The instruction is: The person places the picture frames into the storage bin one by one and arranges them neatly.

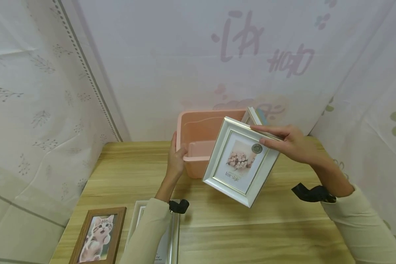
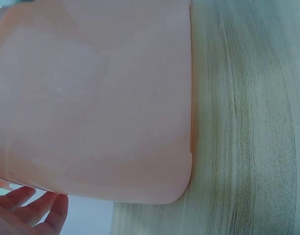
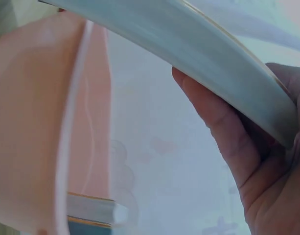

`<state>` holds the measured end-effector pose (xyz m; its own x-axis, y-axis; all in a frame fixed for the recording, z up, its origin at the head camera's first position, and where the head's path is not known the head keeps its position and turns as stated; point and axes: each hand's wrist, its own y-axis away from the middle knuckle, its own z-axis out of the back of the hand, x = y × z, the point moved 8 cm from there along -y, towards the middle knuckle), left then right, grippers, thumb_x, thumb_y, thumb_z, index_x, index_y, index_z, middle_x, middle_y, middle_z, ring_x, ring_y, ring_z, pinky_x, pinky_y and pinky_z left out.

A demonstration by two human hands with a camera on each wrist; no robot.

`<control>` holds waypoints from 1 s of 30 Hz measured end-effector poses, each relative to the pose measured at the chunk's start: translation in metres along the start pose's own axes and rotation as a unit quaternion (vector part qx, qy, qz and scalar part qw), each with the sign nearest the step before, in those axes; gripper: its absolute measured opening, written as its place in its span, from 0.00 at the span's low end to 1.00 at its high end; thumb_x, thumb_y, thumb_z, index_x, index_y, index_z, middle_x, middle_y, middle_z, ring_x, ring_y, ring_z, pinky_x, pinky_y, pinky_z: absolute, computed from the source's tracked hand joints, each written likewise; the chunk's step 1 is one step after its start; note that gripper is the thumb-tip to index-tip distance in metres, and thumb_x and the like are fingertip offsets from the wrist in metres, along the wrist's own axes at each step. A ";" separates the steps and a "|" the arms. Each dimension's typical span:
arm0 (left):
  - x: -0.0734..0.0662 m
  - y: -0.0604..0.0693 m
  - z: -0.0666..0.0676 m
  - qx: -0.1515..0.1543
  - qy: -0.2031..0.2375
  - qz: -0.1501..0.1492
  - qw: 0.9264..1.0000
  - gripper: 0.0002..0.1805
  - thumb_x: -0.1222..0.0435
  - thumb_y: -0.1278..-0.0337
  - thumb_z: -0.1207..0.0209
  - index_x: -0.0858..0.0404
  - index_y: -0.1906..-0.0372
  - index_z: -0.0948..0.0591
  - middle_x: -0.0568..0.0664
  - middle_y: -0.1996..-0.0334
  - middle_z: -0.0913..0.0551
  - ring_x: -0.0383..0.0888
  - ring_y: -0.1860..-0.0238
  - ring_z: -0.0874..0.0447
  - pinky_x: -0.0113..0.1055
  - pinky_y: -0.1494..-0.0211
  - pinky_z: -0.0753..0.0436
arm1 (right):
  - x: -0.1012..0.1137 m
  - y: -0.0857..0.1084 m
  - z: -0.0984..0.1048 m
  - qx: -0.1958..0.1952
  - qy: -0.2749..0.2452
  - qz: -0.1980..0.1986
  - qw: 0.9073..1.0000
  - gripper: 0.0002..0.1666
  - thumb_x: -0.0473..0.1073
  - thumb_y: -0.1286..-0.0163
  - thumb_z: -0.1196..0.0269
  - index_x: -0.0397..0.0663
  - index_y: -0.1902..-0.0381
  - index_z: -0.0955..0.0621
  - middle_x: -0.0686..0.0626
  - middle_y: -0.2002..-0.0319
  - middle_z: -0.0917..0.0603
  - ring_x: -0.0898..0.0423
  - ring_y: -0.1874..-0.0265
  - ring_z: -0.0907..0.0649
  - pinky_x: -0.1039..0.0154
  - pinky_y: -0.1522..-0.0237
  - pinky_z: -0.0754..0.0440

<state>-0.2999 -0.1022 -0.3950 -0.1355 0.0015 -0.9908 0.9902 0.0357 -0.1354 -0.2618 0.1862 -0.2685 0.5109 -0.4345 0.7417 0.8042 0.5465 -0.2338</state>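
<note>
In the head view my right hand (image 1: 297, 145) pinches a white picture frame (image 1: 211, 172) by its upper right edge, thumb on the front. The frame is tilted, with a flower print facing me, and covers part of a pink plastic bin (image 1: 194, 159). My left hand (image 1: 177, 156) grips the bin's left rim. Inside the bin's right side stands another white frame (image 1: 255, 116), beside a blue-edged thing (image 1: 261, 116) that is mostly hidden. The right wrist view shows the held frame's side edge (image 3: 203, 54) between thumb and fingers.
On the wooden table (image 1: 234, 234), a brown frame with a kitten picture (image 1: 99, 234) lies at the front left. Next to it lies a white frame (image 1: 174, 234), partly covered by the left forearm. Patterned fabric (image 1: 171, 66) hangs behind and at both sides.
</note>
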 end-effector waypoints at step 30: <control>0.003 0.000 0.000 -0.005 0.003 0.009 1.000 0.42 0.73 0.40 0.56 0.62 0.20 0.54 0.60 0.22 0.48 0.56 0.30 0.40 0.53 0.28 0.37 | 0.022 -0.009 0.060 -0.224 0.135 -0.041 0.964 0.26 0.40 0.26 0.46 0.58 0.31 0.25 0.42 0.34 0.25 0.65 0.80 0.27 0.73 0.82 0.33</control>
<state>-0.3003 -0.1025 -0.3977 -0.1189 0.0076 -0.9929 0.9919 0.0465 -0.1184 -0.2756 0.2150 -0.2124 0.4525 -0.6663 0.5927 0.8644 0.1644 -0.4752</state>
